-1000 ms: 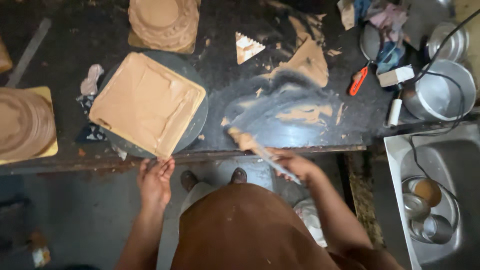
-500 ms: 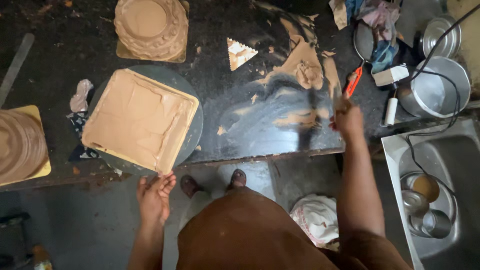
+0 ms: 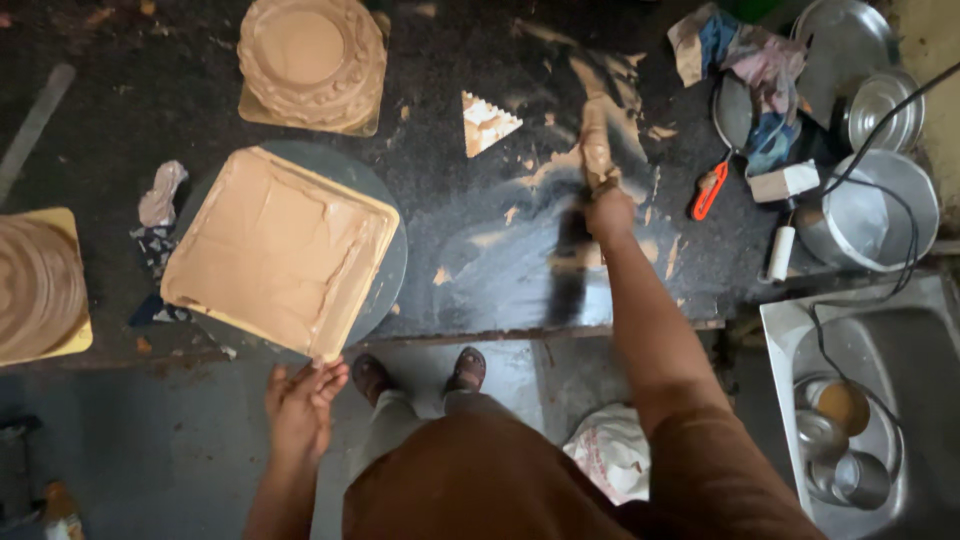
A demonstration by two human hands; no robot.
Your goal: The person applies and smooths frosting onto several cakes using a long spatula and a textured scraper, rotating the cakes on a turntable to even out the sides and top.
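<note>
The dark surface (image 3: 480,250) carries everything, smeared with tan icing around the right hand. Largest on it is the square iced cake (image 3: 280,250) on its round turntable (image 3: 385,270), well to the left of the right grip and just above the left one. It looks heavy and very soft: the wet icing would mark at a touch, so it is best moved by the turntable's rim or the board's corner, never by the sides.

The left hand (image 3: 300,405) pinches the near corner of the cake's board between fingers and thumb, closed lightly on it.

The right hand (image 3: 610,212) is wrapped tight around the handle of a long icing spatula (image 3: 598,140), whose blade runs away from the grip, coated in icing. The tool seems light, stiff and slippery where coated; the bare handle is the place to hold it.

Beyond the grip to the left lies a small toothed scraper (image 3: 487,122), flat and thin, likely easiest lifted by an edge.
</note>
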